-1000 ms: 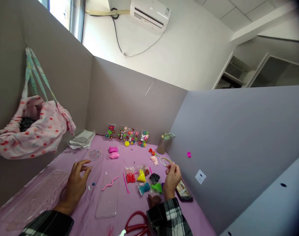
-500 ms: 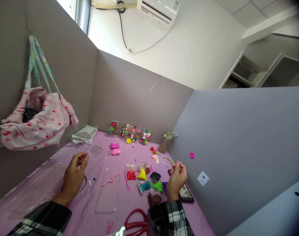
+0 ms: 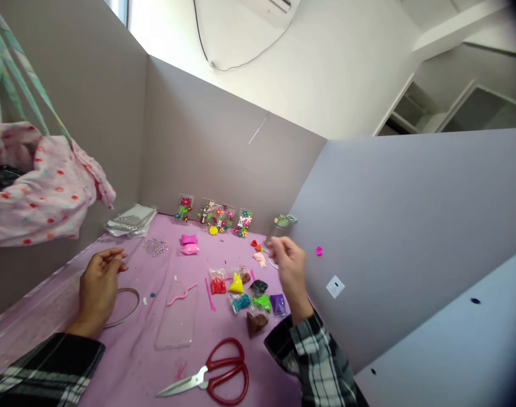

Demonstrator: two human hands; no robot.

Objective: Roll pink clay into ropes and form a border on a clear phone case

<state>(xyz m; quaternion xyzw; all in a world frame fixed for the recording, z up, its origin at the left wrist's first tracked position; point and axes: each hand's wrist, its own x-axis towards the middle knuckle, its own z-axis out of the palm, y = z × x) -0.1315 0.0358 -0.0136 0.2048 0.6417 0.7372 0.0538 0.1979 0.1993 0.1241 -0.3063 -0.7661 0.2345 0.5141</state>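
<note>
**Item 1.** Thin hoop [image 3: 129, 305], laid flat on the purple desk [image 3: 126, 367], just beside the left hand [image 3: 97, 282]. The left hand is rested on the desk with its fingers [image 3: 114, 257] curled and the thumb and forefinger tips drawn close together. Whether anything is pinched between them cannot be told.

**Item 2.** Pale loop [image 3: 274, 264], partly seen at the edge of the right hand [image 3: 287, 264], near the right partition. The right hand is raised above the desk and blurred, with the fingers bent. How far they are closed, and whether the loop is held, cannot be told.

**Between the hands**
- Small bags of clay [image 3: 241, 294] are clustered in red, yellow, black, blue, green, purple and brown.
- A clear phone case [image 3: 177, 325] is laid flat, with a wavy pink strip [image 3: 180, 295] across its far end.
- Two pink clay lumps [image 3: 189, 244] are set further back.
- A patch of rhinestones [image 3: 155, 246] is seen to their left.

**Near edge**
- Red-handled scissors [image 3: 224, 370] are laid with the blades pointing left.

**Back wall**
- Decorated cases [image 3: 213, 215] are leaned upright in a row.
- A bottle [image 3: 281, 223] is stood in the right corner.
- A stack of packets [image 3: 130, 221] is placed in the left corner.

**Partitions**
- A floral cloth bag [image 3: 37, 192] is hung on the left one.
- A pink blob [image 3: 319, 250] is stuck to the right one.
</note>
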